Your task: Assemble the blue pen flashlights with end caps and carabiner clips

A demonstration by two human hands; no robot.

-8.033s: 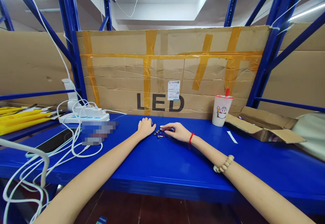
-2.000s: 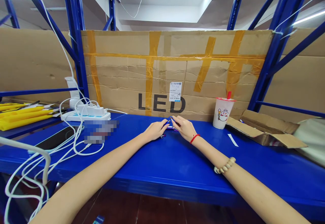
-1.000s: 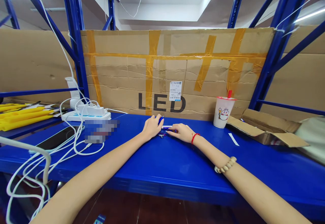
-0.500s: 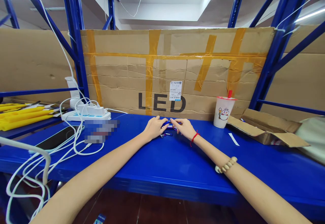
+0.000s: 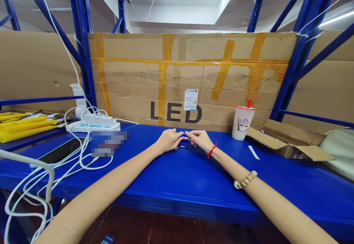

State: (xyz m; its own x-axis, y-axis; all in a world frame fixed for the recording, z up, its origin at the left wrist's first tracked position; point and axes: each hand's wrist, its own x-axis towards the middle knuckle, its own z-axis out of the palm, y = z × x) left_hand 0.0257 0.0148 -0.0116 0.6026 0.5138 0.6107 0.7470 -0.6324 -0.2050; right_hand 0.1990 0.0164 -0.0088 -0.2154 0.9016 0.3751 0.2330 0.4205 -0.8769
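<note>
Near the back of the blue shelf (image 5: 171, 177), my left hand (image 5: 169, 140) and my right hand (image 5: 201, 140) meet at the fingertips. Both are pinched around a small blue item (image 5: 184, 135), mostly hidden by the fingers. Just below it, small dark purple-blue metallic pieces (image 5: 181, 147) lie on the shelf between my hands; their exact shape is too small to tell.
A white cup (image 5: 242, 124) with a red lid stands right, beside an open cardboard box (image 5: 290, 144) and a white paper strip (image 5: 253, 152). At left are a power strip (image 5: 94, 126), tangled white cables, a phone (image 5: 61, 151) and yellow-handled items (image 5: 27, 126). Behind stands a large cardboard sheet (image 5: 132, 85).
The fingers of both hands have closed more tightly at the tips, and the blue item between them now shows more. The camera view has shifted slightly.
</note>
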